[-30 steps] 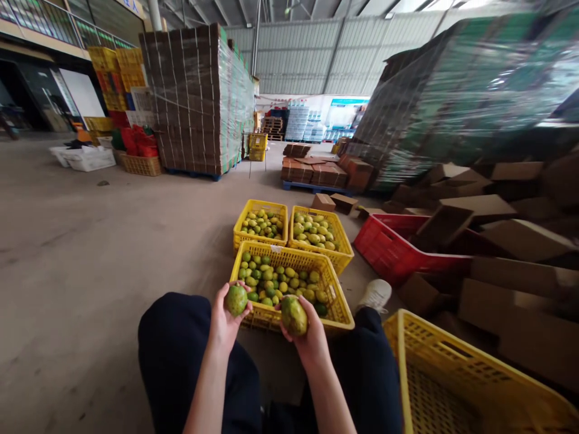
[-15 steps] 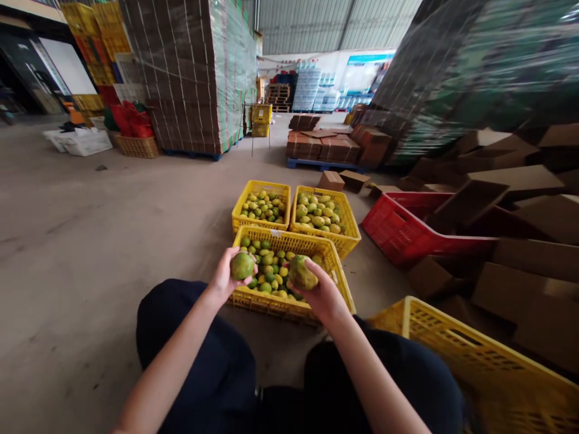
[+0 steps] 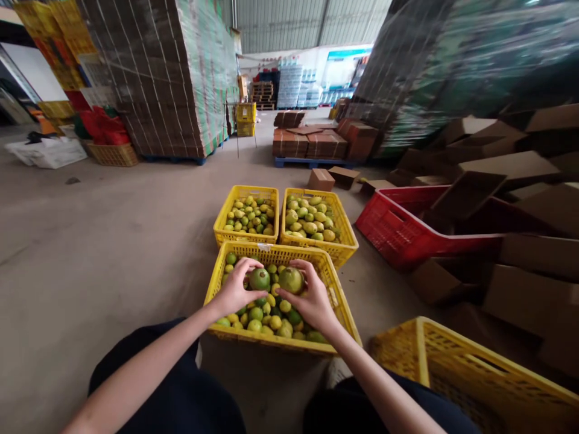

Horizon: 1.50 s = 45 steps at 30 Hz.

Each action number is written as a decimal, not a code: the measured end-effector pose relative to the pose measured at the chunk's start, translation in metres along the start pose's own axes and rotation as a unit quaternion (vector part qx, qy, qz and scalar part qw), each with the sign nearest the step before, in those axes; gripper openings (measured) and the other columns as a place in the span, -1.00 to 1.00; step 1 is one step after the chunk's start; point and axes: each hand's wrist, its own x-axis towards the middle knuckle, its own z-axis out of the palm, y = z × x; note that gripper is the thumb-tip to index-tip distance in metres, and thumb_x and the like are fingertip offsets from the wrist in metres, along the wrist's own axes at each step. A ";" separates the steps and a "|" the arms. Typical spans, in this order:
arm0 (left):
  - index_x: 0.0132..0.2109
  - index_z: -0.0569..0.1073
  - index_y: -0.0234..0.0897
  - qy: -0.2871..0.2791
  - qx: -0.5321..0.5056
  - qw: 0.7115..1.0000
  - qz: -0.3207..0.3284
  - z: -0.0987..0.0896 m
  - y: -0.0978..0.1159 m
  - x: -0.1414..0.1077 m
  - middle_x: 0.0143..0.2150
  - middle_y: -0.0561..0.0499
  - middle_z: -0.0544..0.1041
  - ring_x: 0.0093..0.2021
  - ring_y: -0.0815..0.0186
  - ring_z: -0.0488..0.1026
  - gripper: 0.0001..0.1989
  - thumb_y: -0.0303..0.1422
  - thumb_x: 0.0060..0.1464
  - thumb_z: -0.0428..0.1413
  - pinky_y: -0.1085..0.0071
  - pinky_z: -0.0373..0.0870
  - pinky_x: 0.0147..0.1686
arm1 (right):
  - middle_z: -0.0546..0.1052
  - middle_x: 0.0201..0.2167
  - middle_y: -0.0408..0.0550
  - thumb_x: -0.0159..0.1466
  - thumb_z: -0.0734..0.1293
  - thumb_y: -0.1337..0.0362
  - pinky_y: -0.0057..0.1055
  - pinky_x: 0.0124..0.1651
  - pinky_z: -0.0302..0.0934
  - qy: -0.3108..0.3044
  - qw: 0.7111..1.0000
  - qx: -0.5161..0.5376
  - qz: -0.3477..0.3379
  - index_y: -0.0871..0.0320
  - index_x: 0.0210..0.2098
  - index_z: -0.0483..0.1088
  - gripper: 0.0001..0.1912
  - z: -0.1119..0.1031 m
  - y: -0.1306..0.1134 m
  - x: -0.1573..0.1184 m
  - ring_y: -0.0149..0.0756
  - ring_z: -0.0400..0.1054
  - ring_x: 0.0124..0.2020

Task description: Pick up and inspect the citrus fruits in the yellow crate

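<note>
Left hand curled, thumb and fingers round green fruit; right hand likewise round yellower fruit. Both over near crate's middle, not set down. Plenty left loose inside; far crates also loaded.

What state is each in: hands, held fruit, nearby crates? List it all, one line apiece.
Left hand: curled around the green fruit.
Right hand: curled around the yellow-green fruit.
Green fruit: held.
Yellow-green fruit: held.
Near yellow crate: open-topped, holding loose fruit.
Back-left yellow crate: open-topped, holding loose fruit.
Back-right yellow crate: open-topped, holding loose fruit.
Front-right yellow crate: open-topped, partly outside the picture.
Red crate: open-topped, cardboard inside.
</note>
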 end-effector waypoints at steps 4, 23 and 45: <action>-0.08 0.34 -0.20 0.013 0.082 0.994 0.075 0.002 0.002 0.002 -0.07 -0.07 0.34 -0.04 0.20 0.33 -0.57 -0.35 -0.15 0.25 0.24 0.31 -0.06 | 0.38 -0.13 0.02 0.08 0.37 0.26 -0.18 -0.05 0.25 0.030 0.985 -0.120 -0.120 0.06 -0.04 0.17 -0.52 0.002 0.004 0.003 -0.15 0.32 -0.09; -0.12 0.47 -0.18 -0.009 -0.051 0.998 0.029 0.007 0.037 0.018 -0.09 -0.08 0.44 0.03 0.13 0.29 -0.61 -0.42 -0.19 0.26 0.20 0.10 0.12 | 0.43 -0.02 -0.01 0.06 0.39 0.29 -0.08 0.15 0.11 0.079 0.995 -0.024 -0.057 -0.01 -0.08 0.33 -0.58 -0.007 -0.011 -0.003 -0.10 0.28 0.04; -0.24 0.44 -0.56 0.005 -0.575 0.695 -0.432 0.018 0.014 0.027 -0.35 -0.22 0.53 -0.37 0.31 0.53 -0.64 -0.23 0.08 0.09 0.60 0.50 -0.43 | 0.58 -0.47 0.02 0.19 0.28 0.14 -0.53 -0.49 0.40 0.023 0.678 0.564 0.471 0.26 -0.24 0.43 -0.71 -0.008 -0.006 0.004 -0.32 0.48 -0.53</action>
